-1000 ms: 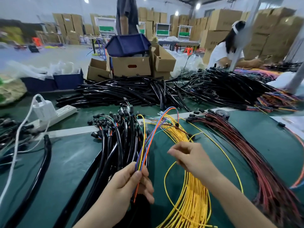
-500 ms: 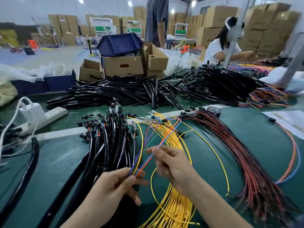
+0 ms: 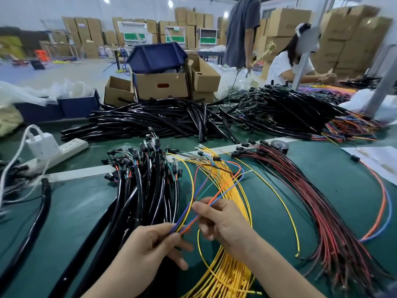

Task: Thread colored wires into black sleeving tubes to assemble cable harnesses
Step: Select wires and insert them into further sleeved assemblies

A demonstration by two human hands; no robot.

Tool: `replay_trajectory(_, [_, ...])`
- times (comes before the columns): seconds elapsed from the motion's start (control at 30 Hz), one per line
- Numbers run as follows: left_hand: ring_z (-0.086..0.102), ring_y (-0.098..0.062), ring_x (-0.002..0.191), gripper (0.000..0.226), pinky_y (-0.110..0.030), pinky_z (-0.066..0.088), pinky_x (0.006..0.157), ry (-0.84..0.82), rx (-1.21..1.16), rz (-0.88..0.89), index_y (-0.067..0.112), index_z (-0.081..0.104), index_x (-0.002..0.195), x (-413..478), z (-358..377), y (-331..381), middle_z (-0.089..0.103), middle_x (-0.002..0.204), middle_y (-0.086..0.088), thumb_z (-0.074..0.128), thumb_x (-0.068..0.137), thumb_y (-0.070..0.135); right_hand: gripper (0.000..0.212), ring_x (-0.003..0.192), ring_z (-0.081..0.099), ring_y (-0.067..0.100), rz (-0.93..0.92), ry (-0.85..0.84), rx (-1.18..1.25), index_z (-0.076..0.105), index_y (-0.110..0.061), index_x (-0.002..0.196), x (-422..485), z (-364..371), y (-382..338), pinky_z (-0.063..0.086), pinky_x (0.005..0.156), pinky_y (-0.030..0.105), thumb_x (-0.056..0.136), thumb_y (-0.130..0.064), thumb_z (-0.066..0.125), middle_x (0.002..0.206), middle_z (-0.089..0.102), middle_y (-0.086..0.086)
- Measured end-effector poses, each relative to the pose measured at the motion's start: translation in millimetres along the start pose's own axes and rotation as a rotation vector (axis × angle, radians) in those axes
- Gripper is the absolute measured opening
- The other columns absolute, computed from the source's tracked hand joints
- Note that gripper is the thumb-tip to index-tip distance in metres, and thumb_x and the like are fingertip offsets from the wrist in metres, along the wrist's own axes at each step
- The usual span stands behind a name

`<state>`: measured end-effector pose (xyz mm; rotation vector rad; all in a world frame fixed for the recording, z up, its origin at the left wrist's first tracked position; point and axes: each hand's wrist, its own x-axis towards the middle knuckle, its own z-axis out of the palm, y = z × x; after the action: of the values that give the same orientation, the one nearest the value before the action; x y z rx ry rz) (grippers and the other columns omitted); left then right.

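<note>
Both hands hold the colored wires point(image 3: 221, 191), lower centre.
The left hand point(image 3: 150, 248) pinches them under its thumb; the right hand point(image 3: 223, 222) pinches the orange and blue strands just above.

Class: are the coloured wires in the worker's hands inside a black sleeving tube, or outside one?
Outside. The coloured wires run bare between the left hand and the right hand; nothing covers them.

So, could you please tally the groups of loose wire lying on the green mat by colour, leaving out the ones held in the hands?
Yellow bundle: 1
Red-and-black bundle: 1
Orange-and-blue loop: 1
Total: 3
</note>
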<state>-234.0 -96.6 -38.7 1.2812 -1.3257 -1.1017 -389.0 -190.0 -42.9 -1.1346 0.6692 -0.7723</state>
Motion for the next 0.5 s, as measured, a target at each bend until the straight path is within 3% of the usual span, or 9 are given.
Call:
replay_trajectory(0.1, [0.068, -0.028, 0.057, 0.022, -0.025, 0.054, 0.058, -0.011, -0.095, -0.035, -0.005, 0.065, 0.09, 0.3, -1.0, 3.2, 0.07, 0.073, -0.021, 0.044, 0.093, -0.005, 0.033, 0.04, 0.056, 0.013, 0.099, -0.091, -0.018, 0.066, -0.003, 0.074, -5.2, 0.2, -6.7, 0.044, 0.037, 0.017, 0.068, -0.035, 0.071, 0.057, 0.061, 0.007])
replay_trajectory(0.2, [0.067, -0.028, 0.058, 0.023, -0.026, 0.055, 0.059, -0.021, -0.2, -0.129, -0.016, 0.06, 0.095, 2.8, -4.6, 8.6, 0.067, 0.07, -0.023, 0.04, 0.093, -0.006, 0.032, 0.035, 0.054, 0.013, 0.093, -0.148, -0.22, 0.066, -0.009, 0.065, -14.0, 4.6, -17.0, 0.04, 0.034, 0.017, 0.072, -0.039, 0.073, 0.051, 0.059, 0.006])
replay_trajectory(0.27, [0.067, -0.029, 0.061, 0.023, -0.026, 0.056, 0.062, -0.076, -0.18, -0.168, -0.019, 0.058, 0.096, 6.8, -11.9, 16.1, 0.067, 0.073, -0.024, 0.042, 0.094, -0.003, 0.028, 0.035, 0.054, 0.012, -0.111, -0.142, -0.2, 0.068, -0.014, 0.061, -17.1, 11.9, -27.5, 0.039, 0.035, 0.016, 0.077, -0.036, 0.076, 0.051, 0.06, 0.003])
replay_trajectory(0.3, [0.067, -0.028, 0.062, 0.024, -0.026, 0.055, 0.063, -0.111, -0.169, -0.185, -0.018, 0.059, 0.094, 9.8, -16.6, 22.8, 0.067, 0.074, -0.024, 0.044, 0.093, 0.001, 0.021, 0.042, 0.058, 0.012, -0.301, -0.141, -0.257, 0.07, -0.016, 0.065, -17.2, 18.6, -32.4, 0.043, 0.041, 0.019, 0.076, -0.033, 0.075, 0.055, 0.063, 0.001])
replay_trajectory(0.33, [0.067, -0.025, 0.064, 0.026, -0.025, 0.055, 0.064, -0.151, -0.133, -0.181, -0.016, 0.061, 0.093, 12.1, -21.2, 29.8, 0.068, 0.075, -0.022, 0.049, 0.093, 0.006, 0.014, 0.055, 0.062, 0.012, -0.532, -0.128, -0.403, 0.072, -0.018, 0.073, -15.6, 26.9, -36.6, 0.049, 0.053, 0.021, 0.075, -0.031, 0.076, 0.064, 0.065, -0.001])
replay_trajectory(0.4, [0.068, -0.017, 0.068, 0.026, -0.021, 0.051, 0.067, -0.206, 0.036, -0.138, -0.003, 0.07, 0.088, 15.8, -31.4, 43.8, 0.072, 0.075, -0.015, 0.062, 0.091, 0.021, 0.026, 0.088, 0.063, 0.017, -0.926, -0.166, -0.846, 0.073, -0.013, 0.092, -8.3, 42.3, -40.6, 0.05, 0.08, 0.027, 0.076, -0.032, 0.075, 0.089, 0.067, 0.001])
replay_trajectory(0.43, [0.068, -0.014, 0.068, 0.025, -0.019, 0.05, 0.065, -0.218, 0.125, -0.123, 0.003, 0.072, 0.084, 18.0, -37.3, 49.5, 0.073, 0.073, -0.011, 0.067, 0.085, 0.027, 0.033, 0.096, 0.061, 0.021, -1.001, -0.215, -1.004, 0.071, -0.01, 0.102, -3.4, 47.6, -40.2, 0.049, 0.085, 0.032, 0.077, -0.032, 0.074, 0.099, 0.065, 0.004])
replay_trajectory(0.5, [0.065, -0.012, 0.058, 0.018, -0.016, 0.048, 0.057, -0.25, 0.133, -0.18, 0.008, 0.074, 0.081, 22.4, -52.9, 54.5, 0.071, 0.068, -0.009, 0.068, 0.076, 0.025, 0.038, 0.091, 0.062, 0.025, -0.938, -0.267, -1.142, 0.066, -0.011, 0.117, 6.3, 54.1, -40.6, 0.052, 0.077, 0.04, 0.084, -0.028, 0.07, 0.109, 0.06, 0.006])
